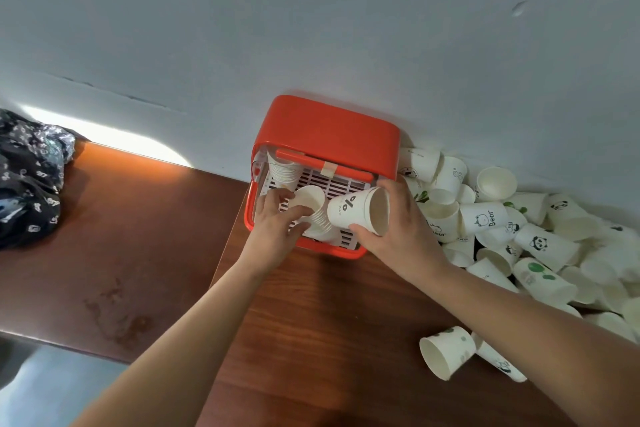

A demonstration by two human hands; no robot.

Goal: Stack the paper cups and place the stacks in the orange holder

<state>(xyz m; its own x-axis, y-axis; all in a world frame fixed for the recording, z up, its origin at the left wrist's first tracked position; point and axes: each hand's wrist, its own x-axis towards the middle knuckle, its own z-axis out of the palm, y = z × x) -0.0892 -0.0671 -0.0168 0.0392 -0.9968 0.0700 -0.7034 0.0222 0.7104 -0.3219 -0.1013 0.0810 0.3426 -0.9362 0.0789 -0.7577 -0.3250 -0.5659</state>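
Observation:
The orange holder (329, 128) stands against the wall, its white slatted tray facing me. One stack of white paper cups (283, 170) stands in its back left corner. My left hand (277, 222) grips a second stack of cups (313, 210) over the tray's front. My right hand (398, 218) holds a single white cup with a black print (358, 210), tilted on its side, mouth to the right, just right of that stack.
A large heap of loose white paper cups (519, 229) lies right of the holder along the wall. Two more cups (450, 350) lie on the brown wooden table (329, 322) near my right forearm. A dark patterned cloth (27, 177) sits far left.

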